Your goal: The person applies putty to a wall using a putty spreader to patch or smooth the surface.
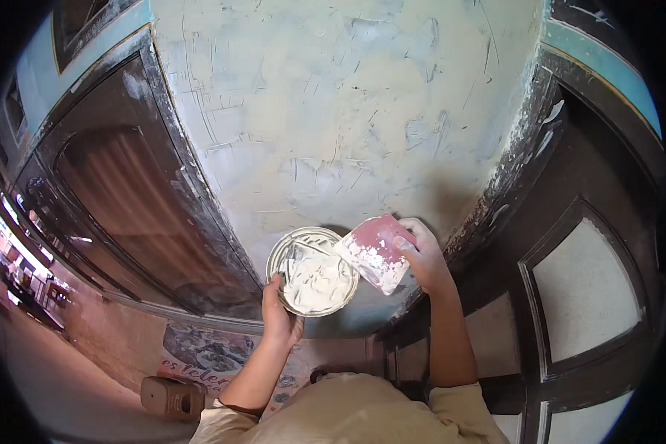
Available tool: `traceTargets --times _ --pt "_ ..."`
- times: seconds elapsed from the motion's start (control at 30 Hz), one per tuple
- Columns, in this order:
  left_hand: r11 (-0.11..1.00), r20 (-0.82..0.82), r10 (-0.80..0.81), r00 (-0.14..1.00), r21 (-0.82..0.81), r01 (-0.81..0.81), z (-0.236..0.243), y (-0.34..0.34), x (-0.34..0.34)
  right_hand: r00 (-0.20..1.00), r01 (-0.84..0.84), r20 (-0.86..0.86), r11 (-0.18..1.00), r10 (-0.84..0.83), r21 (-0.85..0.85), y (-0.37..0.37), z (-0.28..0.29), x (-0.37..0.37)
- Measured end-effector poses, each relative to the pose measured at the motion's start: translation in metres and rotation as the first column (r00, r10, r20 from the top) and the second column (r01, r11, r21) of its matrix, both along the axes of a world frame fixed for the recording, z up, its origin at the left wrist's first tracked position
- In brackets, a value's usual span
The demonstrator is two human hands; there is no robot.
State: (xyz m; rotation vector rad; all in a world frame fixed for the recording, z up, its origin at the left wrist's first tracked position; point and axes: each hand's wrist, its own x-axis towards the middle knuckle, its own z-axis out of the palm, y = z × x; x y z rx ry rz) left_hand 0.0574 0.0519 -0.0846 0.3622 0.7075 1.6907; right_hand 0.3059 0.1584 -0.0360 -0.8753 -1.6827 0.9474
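My left hand grips the near rim of a round metal plate loaded with white putty. It holds the plate up in front of a rough wall patched with pale filler. My right hand grips a flat red putty scraper. The scraper's lower edge is smeared with white putty and rests at the plate's right rim. Both forearms rise from the lower edge of the picture.
A dark wooden window frame with brown shutters stands left of the wall strip. A dark panelled door stands at the right. Below, a floor with a printed sheet and a small brown box.
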Motion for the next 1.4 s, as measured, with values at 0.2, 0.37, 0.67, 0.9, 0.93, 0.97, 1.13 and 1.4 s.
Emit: traceTargets --times 0.2,0.37,0.67,0.9,0.93,0.97,1.13,1.4 --pt "1.0 0.134 0.021 0.991 -0.01 -0.02 -0.004 0.003 0.001 0.998 -0.062 -0.001 0.988 0.062 -0.141 -0.005 -0.036 0.019" --pt "0.999 0.18 0.023 0.983 0.039 -0.031 0.004 0.005 0.002 0.942 -0.052 0.327 0.995 0.076 -0.082 -0.006 -0.064 0.033" --pt "0.994 0.034 -0.003 0.999 -0.107 0.007 -0.018 0.02 0.011 0.978 -0.027 0.2 0.992 0.052 -0.124 0.027 -0.088 0.071" --pt "0.991 0.144 0.023 0.989 -0.136 -0.003 -0.06 0.018 0.045 0.971 -0.174 -0.217 0.916 0.098 -0.361 0.049 -0.124 0.087" --pt "0.996 0.18 -0.008 0.984 -0.082 0.023 -0.062 0.018 0.048 0.971 -0.175 -0.217 0.914 0.099 -0.366 0.052 -0.128 0.09" --pt "0.998 0.192 0.001 0.981 -0.063 0.011 -0.064 0.02 0.052 0.969 -0.16 -0.239 0.896 0.063 -0.415 0.056 -0.131 0.093" --pt "0.996 0.011 -0.088 0.996 0.005 0.088 -0.079 0.023 0.062 0.962 -0.173 -0.268 0.874 0.05 -0.455 0.066 -0.133 0.102" --pt "0.992 0.115 -0.007 0.993 -0.122 0.021 -0.081 0.033 0.087 0.938 -0.202 -0.346 0.763 -0.031 -0.614 0.075 -0.176 0.1"
